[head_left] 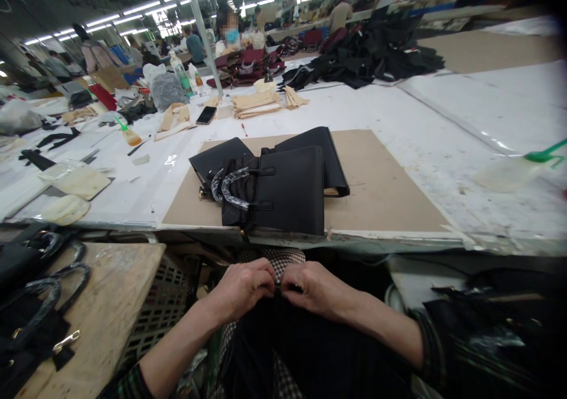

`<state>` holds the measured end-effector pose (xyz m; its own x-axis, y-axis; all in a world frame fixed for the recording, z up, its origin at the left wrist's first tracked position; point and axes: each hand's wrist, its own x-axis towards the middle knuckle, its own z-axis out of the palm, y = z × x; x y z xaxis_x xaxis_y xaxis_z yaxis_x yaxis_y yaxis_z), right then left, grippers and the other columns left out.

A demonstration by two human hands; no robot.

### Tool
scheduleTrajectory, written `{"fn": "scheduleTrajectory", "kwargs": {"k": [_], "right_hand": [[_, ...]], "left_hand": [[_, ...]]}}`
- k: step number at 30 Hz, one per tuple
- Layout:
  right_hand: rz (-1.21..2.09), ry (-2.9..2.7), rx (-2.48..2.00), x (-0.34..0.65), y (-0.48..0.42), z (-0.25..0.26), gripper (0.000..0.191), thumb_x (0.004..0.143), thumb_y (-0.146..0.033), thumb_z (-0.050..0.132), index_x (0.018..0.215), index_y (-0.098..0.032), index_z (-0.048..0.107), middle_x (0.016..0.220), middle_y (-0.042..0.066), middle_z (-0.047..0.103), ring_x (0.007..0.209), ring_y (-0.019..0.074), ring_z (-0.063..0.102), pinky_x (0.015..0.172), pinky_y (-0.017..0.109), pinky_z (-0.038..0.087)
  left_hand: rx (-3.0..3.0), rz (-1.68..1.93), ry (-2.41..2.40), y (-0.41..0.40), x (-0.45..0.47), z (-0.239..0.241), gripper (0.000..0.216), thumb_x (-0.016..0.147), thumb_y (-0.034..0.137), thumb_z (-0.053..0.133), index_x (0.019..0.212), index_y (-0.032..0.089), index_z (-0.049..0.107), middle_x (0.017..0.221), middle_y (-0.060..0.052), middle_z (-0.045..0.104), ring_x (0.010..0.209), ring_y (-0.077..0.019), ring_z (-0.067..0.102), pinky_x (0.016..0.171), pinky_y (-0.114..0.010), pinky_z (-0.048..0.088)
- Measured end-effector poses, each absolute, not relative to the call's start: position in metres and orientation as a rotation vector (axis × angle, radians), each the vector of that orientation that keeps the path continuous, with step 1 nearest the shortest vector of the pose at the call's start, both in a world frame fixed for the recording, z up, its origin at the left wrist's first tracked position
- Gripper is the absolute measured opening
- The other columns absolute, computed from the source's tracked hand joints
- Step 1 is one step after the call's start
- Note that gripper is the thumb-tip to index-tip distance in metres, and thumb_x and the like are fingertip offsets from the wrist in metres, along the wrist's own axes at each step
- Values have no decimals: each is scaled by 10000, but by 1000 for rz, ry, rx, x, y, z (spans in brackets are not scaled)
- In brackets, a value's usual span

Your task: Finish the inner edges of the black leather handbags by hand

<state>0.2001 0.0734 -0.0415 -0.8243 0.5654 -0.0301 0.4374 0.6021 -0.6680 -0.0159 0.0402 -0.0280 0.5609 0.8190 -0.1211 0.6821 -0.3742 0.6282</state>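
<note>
My left hand [252, 281] and my right hand [312, 285] are close together above my lap, below the table's front edge. Both have curled, pinching fingers at the upper edge of black material [283, 328] that hangs over my lap; its exact kind is too dark to make out. In front of them on the table lies a black handbag [290, 192] with plastic-wrapped handles [237, 187]. It overlaps another black bag [312, 151] behind it, and a further black piece [221, 156] shows at the left.
A brown board [376, 180] lies under the bags on the white table [345, 106]. Black bags [31, 304] rest on a wooden board at left. Glue bottles [130, 136], a phone [206, 114], tan pieces [257, 103] and black pieces [367, 50] are farther back. Other people are in the background.
</note>
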Motion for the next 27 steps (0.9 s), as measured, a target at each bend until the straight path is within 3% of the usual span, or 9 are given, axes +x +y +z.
{"fn": "scheduleTrajectory", "kwargs": {"k": [27], "right_hand": [[1031,-2783,-703,201,73,-40,127,776,-79,588,762,-167,679,778,29,675,717,155,613,656,217,431]], "left_hand": [[2247,155,1130,42,-11,-32,128,838,133,635,795,236,697,1019,38,655,949,-146,601,761,-209,415]]}}
